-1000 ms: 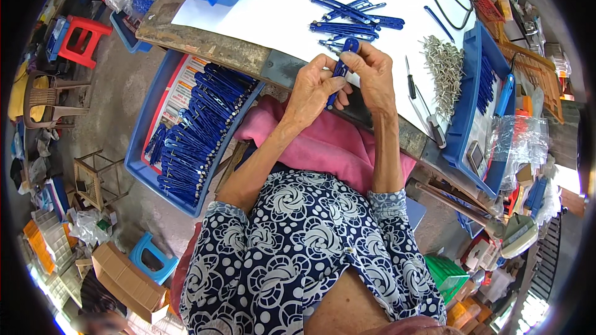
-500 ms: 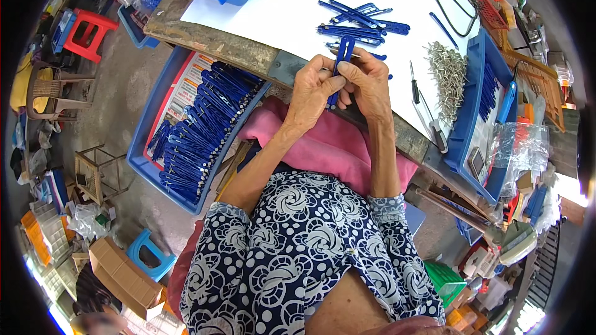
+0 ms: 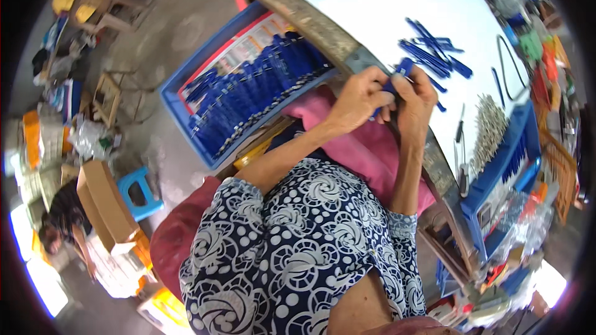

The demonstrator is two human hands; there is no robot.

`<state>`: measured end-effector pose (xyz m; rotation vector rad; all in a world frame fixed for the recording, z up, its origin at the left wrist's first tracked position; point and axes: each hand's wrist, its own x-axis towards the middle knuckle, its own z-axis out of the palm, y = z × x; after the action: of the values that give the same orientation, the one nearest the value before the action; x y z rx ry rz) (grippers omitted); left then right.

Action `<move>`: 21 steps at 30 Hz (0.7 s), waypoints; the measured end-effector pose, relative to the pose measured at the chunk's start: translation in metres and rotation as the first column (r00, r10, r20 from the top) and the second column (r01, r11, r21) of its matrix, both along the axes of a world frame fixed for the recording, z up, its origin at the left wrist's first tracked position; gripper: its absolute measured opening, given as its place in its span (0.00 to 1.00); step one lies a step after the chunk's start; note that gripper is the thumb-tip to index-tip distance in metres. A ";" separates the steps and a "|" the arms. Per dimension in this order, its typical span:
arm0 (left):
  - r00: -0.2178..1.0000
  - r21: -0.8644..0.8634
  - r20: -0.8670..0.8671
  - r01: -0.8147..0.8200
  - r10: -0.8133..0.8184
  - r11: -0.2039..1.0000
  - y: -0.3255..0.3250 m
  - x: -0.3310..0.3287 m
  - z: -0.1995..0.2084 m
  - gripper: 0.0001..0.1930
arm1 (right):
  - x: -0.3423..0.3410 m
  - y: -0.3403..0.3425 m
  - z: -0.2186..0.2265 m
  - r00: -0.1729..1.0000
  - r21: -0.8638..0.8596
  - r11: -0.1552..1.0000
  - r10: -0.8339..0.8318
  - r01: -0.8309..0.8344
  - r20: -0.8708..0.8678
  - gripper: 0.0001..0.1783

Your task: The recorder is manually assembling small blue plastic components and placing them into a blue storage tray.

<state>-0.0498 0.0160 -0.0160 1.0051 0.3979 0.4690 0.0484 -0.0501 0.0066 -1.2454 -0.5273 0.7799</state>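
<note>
My left hand and my right hand are close together at the table's near edge. Both are closed on one narrow blue slotted strip, tilted with its rounded end up. Fingers cover most of its middle, and motion blurs it. Beyond my hands a loose pile of similar blue strips lies on the white tabletop. To the right is a heap of small silvery rivet-like pins. A thin screwdriver-like tool lies beside the heap.
A blue tray packed with blue strips stands left of the table. Another blue tray is at the right edge. Pink cloth covers my lap. A blue stool and a person bending are at the lower left.
My view has turned, so the table and trays appear shifted right and tilted. Both hands still hold the blue strip. At the lower left, the bending person shows more fully.
</note>
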 end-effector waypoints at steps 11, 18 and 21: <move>0.999 -0.009 0.010 -0.044 0.044 0.999 -0.008 -0.019 -0.003 0.06 | -0.015 -0.002 0.002 0.994 -0.010 0.995 0.095 -0.095 0.059 0.08; 0.962 0.052 -0.027 -0.271 0.272 0.961 0.016 -0.078 -0.013 0.08 | -0.017 0.003 -0.010 0.951 -0.055 0.980 0.197 -0.189 0.237 0.12; 0.866 0.045 -0.161 -0.474 0.474 0.880 0.039 -0.117 -0.011 0.09 | -0.012 -0.002 -0.004 0.926 -0.115 0.978 0.204 -0.176 0.318 0.12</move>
<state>-0.1665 0.0550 -0.0270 0.9509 0.8072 0.8322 0.0368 -0.0523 0.0024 -1.4281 -0.9068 0.7653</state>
